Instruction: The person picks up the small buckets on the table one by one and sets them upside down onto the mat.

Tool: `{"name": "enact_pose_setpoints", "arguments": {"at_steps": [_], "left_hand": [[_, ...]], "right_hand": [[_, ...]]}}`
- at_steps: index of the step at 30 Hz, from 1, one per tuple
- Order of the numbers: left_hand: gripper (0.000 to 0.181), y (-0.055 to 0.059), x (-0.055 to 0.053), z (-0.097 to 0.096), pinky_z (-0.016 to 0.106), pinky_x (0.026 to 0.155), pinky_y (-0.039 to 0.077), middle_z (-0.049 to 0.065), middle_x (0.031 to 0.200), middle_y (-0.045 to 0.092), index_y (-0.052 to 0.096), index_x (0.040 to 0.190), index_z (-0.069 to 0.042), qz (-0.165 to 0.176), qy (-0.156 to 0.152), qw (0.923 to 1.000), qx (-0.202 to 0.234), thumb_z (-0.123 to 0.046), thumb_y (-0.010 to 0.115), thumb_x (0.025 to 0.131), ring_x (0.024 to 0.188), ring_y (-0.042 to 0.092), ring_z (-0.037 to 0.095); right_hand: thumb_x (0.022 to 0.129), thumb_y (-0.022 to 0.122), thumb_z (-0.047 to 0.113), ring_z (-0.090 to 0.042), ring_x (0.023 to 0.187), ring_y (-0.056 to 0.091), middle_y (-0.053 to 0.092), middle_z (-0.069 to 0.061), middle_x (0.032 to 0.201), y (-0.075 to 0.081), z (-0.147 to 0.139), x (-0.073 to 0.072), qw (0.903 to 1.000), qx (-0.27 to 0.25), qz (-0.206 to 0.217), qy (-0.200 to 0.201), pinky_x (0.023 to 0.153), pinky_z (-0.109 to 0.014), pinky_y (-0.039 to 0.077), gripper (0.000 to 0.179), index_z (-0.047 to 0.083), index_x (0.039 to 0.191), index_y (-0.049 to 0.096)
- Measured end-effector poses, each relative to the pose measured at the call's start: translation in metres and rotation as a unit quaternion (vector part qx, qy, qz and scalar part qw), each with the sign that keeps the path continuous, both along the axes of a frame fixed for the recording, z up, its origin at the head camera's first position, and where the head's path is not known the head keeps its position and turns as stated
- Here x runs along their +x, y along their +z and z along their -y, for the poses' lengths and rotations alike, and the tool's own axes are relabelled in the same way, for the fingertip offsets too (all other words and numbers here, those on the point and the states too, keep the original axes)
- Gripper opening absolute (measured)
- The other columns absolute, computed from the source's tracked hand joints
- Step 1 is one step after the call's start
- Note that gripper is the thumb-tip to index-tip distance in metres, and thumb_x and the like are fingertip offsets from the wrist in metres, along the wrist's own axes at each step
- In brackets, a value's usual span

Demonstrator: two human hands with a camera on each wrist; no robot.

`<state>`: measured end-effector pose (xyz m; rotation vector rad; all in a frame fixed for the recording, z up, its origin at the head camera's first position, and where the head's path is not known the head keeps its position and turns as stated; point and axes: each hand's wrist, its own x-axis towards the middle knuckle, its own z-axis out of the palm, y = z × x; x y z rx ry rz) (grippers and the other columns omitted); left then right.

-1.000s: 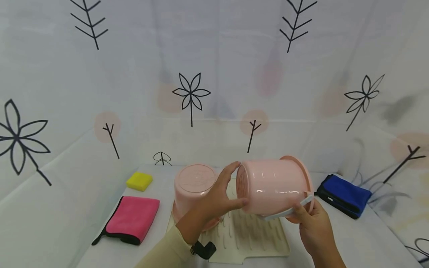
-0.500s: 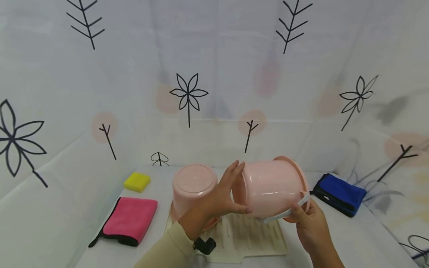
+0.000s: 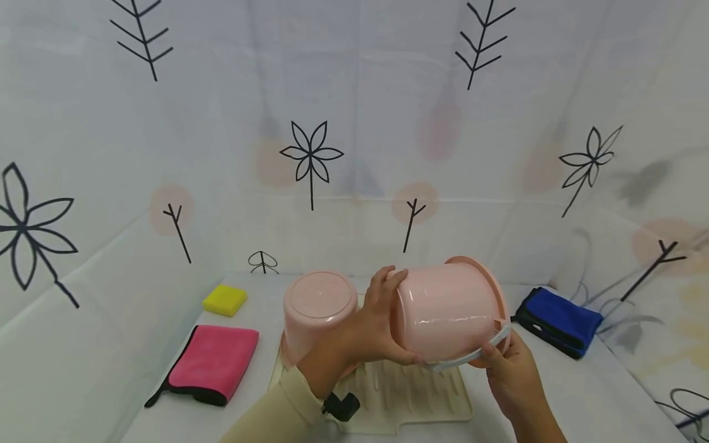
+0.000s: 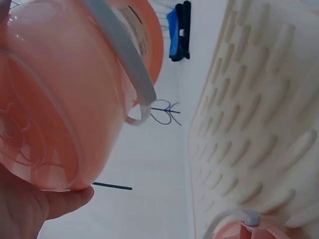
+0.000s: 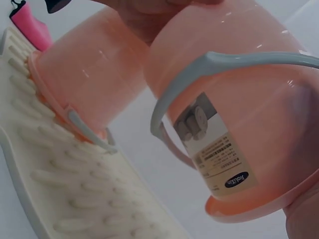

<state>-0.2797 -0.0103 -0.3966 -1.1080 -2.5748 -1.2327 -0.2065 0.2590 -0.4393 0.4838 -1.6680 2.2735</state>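
A pink bucket (image 3: 448, 311) is held on its side above a cream drying mat (image 3: 410, 394), its base to the left and its rim to the right. The left hand (image 3: 365, 326) grips the base end, thumb below and fingers over the top. At the rim, the right hand (image 3: 515, 375) pinches the edge near the grey handle (image 3: 471, 357). A paper label (image 5: 214, 149) shows on the bucket's side in the right wrist view. Behind the left forearm, a second pink bucket (image 3: 321, 301) stands upside down on the mat; the arm hides part of it.
To the left lie a folded pink cloth (image 3: 213, 363) with black edging and a yellow sponge (image 3: 224, 300). A folded blue cloth (image 3: 559, 320) is on the right. A white patterned sheet (image 3: 354, 123) hangs behind the white table (image 3: 598, 400).
The left hand has shifted slightly along the bucket's base end, its fingers further over the top. The held bucket has turned a little, and the whole view has drifted slightly.
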Motion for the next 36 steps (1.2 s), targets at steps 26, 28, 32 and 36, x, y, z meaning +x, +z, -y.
{"name": "enact_pose_setpoints", "arguments": {"at_steps": [26,28,32,36], "left_hand": [[0.134,0.039,0.02,0.025,0.053,0.102,0.055,0.006,0.171,0.002,0.012,0.161,-0.045,-0.088,0.042,0.9945,-0.038,-0.053,0.098,0.059,0.154,0.021,0.032],[0.134,0.042,0.022,0.026,0.052,0.101,0.055,0.005,0.171,0.001,0.01,0.161,-0.048,-0.075,0.052,0.9947,-0.047,-0.054,0.098,0.06,0.154,0.021,0.032],[0.134,0.052,0.027,0.026,0.05,0.097,0.057,0.002,0.171,0.0,0.007,0.16,-0.055,-0.049,0.075,0.9941,-0.062,-0.057,0.096,0.06,0.154,0.021,0.031],[0.132,0.063,0.029,0.027,0.052,0.097,0.057,0.002,0.171,0.002,0.007,0.16,-0.055,-0.049,0.091,0.9917,-0.075,-0.058,0.094,0.061,0.154,0.02,0.031]], "right_hand": [[0.109,0.052,0.025,-0.005,0.122,0.063,0.066,0.003,0.136,-0.008,-0.015,-0.003,0.9913,0.094,-0.051,0.076,0.102,-0.019,0.049,0.043,0.012,0.151,0.05],[0.109,0.053,0.027,-0.007,0.123,0.064,0.066,0.004,0.137,-0.01,-0.02,-0.003,0.99,0.119,-0.027,0.07,0.102,-0.02,0.05,0.042,0.013,0.149,0.051],[0.106,0.063,0.019,-0.012,0.122,0.062,0.062,-0.001,0.137,-0.014,-0.03,-0.001,0.9707,0.215,0.097,0.046,0.098,-0.024,0.054,0.046,0.01,0.148,0.046],[0.098,0.075,0.026,-0.031,0.132,0.056,0.052,-0.016,0.148,-0.023,-0.034,-0.007,0.903,0.375,0.207,0.033,0.099,-0.04,0.057,0.066,0.005,0.15,0.041]]}}
